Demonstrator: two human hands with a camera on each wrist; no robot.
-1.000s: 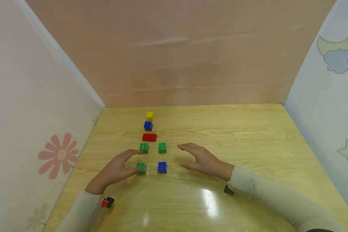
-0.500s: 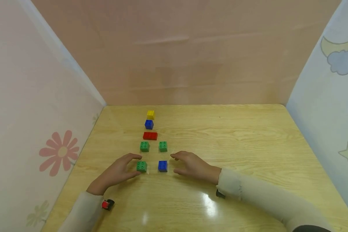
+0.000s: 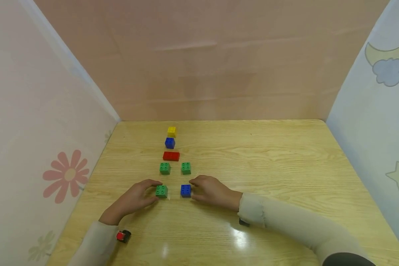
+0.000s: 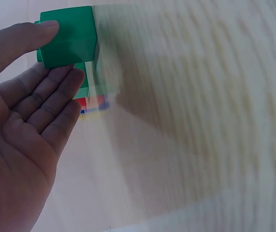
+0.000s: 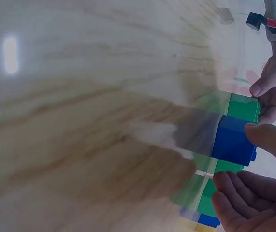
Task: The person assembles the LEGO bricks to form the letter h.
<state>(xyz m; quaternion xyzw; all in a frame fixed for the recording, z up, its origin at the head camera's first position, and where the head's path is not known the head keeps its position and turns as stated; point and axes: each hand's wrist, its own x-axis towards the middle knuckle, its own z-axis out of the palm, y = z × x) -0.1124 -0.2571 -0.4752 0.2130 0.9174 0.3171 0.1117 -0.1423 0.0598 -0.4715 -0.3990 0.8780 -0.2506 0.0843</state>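
Observation:
In the head view my left hand (image 3: 136,197) reaches round a green toy building brick (image 3: 161,191), thumb at its near side and fingers at its far side. The left wrist view has the thumb lying over this green brick (image 4: 69,37), with fingertips at its lower edge. My right hand (image 3: 214,192) is at the right side of a blue brick (image 3: 186,191), thumb and fingers spread. In the right wrist view the thumb tip overlaps the edge of that blue brick (image 5: 234,140), while the fingers stay apart from it. Both bricks sit on the table.
Behind them on the wooden table (image 3: 269,162) stand two more green bricks, one left (image 3: 164,168) and one right (image 3: 186,168). Farther back are a long red brick (image 3: 171,156), another blue brick (image 3: 170,143) and a yellow brick (image 3: 171,132). Patterned panels flank the table.
My right hand has moved left and slightly nearer, up to the blue brick. My left hand has lowered and closed in round the green brick. The bricks have kept their places.

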